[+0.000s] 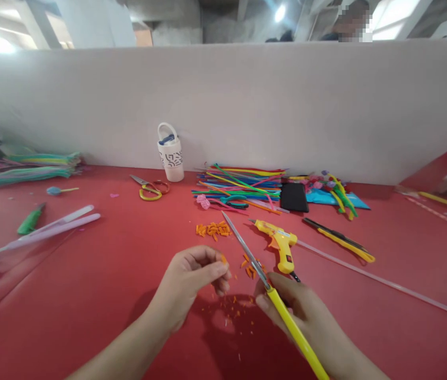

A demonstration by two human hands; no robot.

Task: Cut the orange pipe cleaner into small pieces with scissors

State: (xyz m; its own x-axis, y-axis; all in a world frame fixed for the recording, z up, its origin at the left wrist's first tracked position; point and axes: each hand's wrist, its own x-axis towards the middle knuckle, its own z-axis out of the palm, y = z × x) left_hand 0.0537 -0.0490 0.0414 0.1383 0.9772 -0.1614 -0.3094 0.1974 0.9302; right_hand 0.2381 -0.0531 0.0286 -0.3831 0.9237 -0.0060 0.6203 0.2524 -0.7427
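My left hand is closed in a pinch on a small orange fuzzy piece, whose tip shows above the thumb. My right hand grips a pair of scissors with yellow handles. Their metal blades look closed and point away to the upper left, just right of my left fingers. Beyond my left hand lies a pile of short orange pieces. A few more orange pieces are partly hidden behind the blades. Tiny orange scraps dot the red table below both hands.
A yellow glue gun with a clear glue stick lies to the right, near a black-and-yellow tool. Pipe cleaners, a black phone, a white tumbler and other scissors line the back before a pale partition.
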